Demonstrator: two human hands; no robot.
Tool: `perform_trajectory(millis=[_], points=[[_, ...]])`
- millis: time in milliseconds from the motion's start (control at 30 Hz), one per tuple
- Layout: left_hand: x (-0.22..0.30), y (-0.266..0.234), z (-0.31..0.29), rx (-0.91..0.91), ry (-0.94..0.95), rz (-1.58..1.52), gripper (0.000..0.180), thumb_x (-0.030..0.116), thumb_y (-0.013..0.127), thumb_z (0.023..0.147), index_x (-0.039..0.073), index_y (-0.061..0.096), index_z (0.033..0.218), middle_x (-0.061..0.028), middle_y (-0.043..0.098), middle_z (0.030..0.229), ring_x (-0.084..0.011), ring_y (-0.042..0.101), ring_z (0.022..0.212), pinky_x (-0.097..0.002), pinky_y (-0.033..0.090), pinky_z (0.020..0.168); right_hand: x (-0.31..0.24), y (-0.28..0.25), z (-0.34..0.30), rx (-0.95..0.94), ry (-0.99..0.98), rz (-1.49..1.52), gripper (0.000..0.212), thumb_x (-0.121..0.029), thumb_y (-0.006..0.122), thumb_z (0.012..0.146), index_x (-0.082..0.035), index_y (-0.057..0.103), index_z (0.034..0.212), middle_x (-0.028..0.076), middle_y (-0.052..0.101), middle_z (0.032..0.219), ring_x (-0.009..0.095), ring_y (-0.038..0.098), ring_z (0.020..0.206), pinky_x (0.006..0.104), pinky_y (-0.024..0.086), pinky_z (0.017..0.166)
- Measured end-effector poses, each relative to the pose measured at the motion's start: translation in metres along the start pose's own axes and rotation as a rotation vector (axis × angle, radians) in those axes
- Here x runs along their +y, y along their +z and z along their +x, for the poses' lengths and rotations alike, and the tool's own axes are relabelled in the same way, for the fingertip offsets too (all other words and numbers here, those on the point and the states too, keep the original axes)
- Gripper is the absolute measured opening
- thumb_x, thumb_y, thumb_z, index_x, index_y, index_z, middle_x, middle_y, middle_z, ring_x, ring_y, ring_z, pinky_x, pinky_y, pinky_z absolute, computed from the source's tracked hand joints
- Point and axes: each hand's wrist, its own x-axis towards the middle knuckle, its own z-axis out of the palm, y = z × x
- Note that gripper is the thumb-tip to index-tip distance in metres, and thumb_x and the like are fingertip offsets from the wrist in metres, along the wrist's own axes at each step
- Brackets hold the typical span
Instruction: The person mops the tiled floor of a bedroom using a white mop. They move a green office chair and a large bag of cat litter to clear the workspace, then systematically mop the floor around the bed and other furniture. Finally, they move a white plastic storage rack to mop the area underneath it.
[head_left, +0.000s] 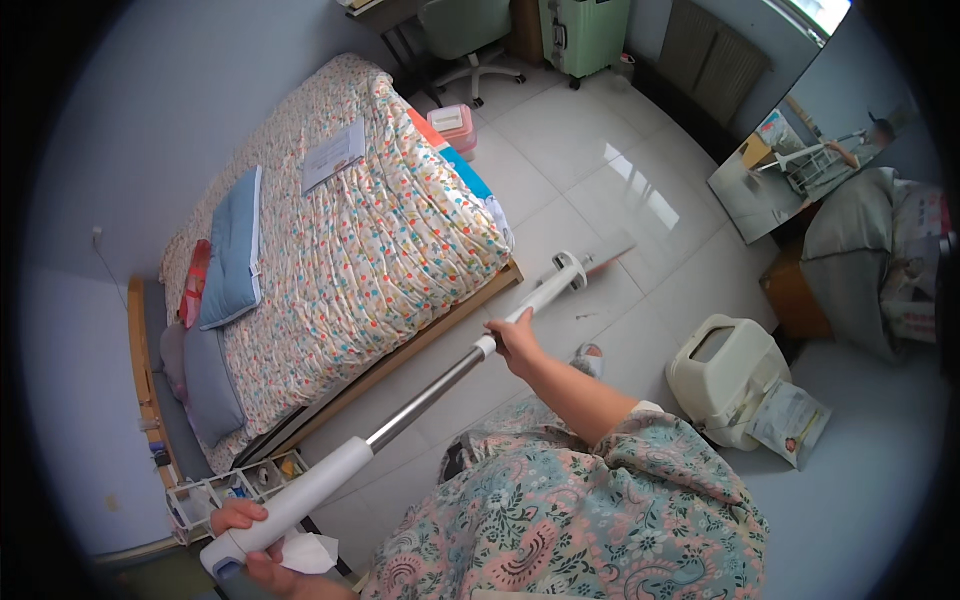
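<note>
A long mop [430, 398] with a white handle and a silver metal pole slants across the view from lower left to the middle. My left hand [250, 545] is closed round the thick white grip near its lower-left end. Farther up, my right hand [515, 343] wraps the white lower section just beyond the metal pole. At the far end is a white ring-shaped part, and past it the flat head [610, 252] is smeared by motion over the tiled floor [545, 160]. White folded paper, like a tissue [308, 553], shows beside my left hand; whether I hold it cannot be told.
A bed with a floral quilt [360, 250] stands on the left, a small white rack [270, 475] at its near corner. A pink-lidded box [455, 130], a wheeled chair [463, 30] and a green suitcase [585, 40] are farther back. A beige litter box [730, 370] and a mirror [770, 165] stand right.
</note>
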Motion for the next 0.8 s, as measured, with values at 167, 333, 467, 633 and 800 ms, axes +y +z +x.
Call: perform_trajectory(millis=[167,333,467,633,800], points=[[0.028,0.043,0.022,-0.336,0.327,0.148,0.043,0.043,0.064,0.067,0.006,0.046,0.082,-0.013,0.05,0.08,-0.0172,0.044,0.068,-0.0312,0.036,0.066,-0.042,0.037,0.056,-0.132,-0.104,0.295,0.051,0.0,0.055,0.076,-0.009,0.023,0.115,0.01,0.05,0.087,0.02,0.057,0.065,0.0323,0.051,0.053],[0.043,0.162,0.064,-0.561,0.471,0.262,0.028,0.026,0.066,0.065,0.002,0.054,0.075,-0.0187,0.061,0.083,-0.0227,0.058,0.066,-0.0286,0.046,0.061,-0.099,0.059,0.116,-0.218,-0.031,0.569,0.047,0.002,0.054,0.078,-0.011,0.022,0.109,0.013,0.045,0.086,0.02,0.055,0.058,0.0313,0.051,0.046],[0.041,0.234,0.072,-0.612,0.428,0.316,0.018,0.014,0.062,0.067,0.002,0.054,0.075,-0.019,0.063,0.082,-0.0267,0.062,0.072,-0.0319,0.048,0.068,-0.114,0.051,0.183,-0.203,0.033,0.512,0.043,0.003,0.053,0.078,-0.009,0.024,0.107,0.011,0.046,0.079,0.019,0.052,0.053,0.0301,0.049,0.044],[0.046,0.249,0.109,-0.38,0.427,0.345,0.012,0.014,0.053,0.073,0.003,0.052,0.077,-0.0154,0.061,0.082,-0.0207,0.057,0.067,-0.0312,0.047,0.067,-0.149,0.073,0.168,-0.088,0.082,0.37,0.048,0.001,0.055,0.078,-0.007,0.024,0.113,0.012,0.05,0.078,0.019,0.055,0.055,0.0308,0.051,0.046],[0.068,0.256,0.144,-0.066,0.153,0.134,0.016,0.021,0.044,0.079,0.006,0.046,0.076,-0.0102,0.054,0.082,-0.0072,0.04,0.055,-0.0162,0.027,0.042,-0.164,0.076,0.137,-0.054,0.117,0.235,0.083,-0.004,0.057,0.076,-0.013,-0.003,0.133,0.013,0.051,0.085,0.019,0.055,0.056,0.0316,0.049,0.047]])
